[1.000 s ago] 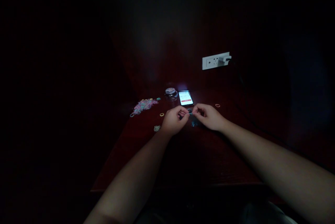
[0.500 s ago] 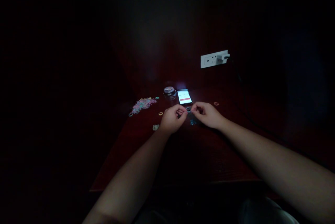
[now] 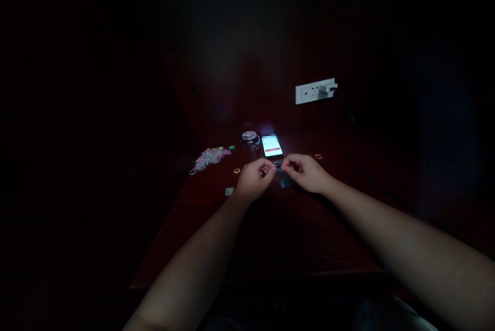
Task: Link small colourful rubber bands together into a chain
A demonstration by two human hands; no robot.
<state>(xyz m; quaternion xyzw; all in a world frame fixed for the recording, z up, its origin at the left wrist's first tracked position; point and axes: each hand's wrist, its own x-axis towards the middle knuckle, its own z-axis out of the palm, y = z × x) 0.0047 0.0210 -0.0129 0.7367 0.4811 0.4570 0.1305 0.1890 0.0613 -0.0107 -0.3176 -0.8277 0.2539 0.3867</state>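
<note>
My left hand (image 3: 255,178) and my right hand (image 3: 303,171) face each other over the dark red table (image 3: 286,238), both with fingers pinched. A small bluish band (image 3: 277,165) shows between the fingertips; what each pinch holds is too small and dim to make out. Just below the fingertips lies a little cluster of blue bands (image 3: 284,183). Beside my left wrist is a small pale bunch of bands (image 3: 229,192). A yellow band (image 3: 236,170) lies left of my left hand, and a pinkish band (image 3: 318,156) lies beyond my right hand.
A phone (image 3: 273,146) with a lit screen lies behind my hands, next to a round lidded jar (image 3: 250,140). A pile of mixed-colour bands (image 3: 212,158) spreads at the left. On the wall, a socket (image 3: 309,92) holds a plug with a dark cable.
The whole view has shifted slightly, so things sit a little lower. My hands keep nearly the same pinched pose near each other.
</note>
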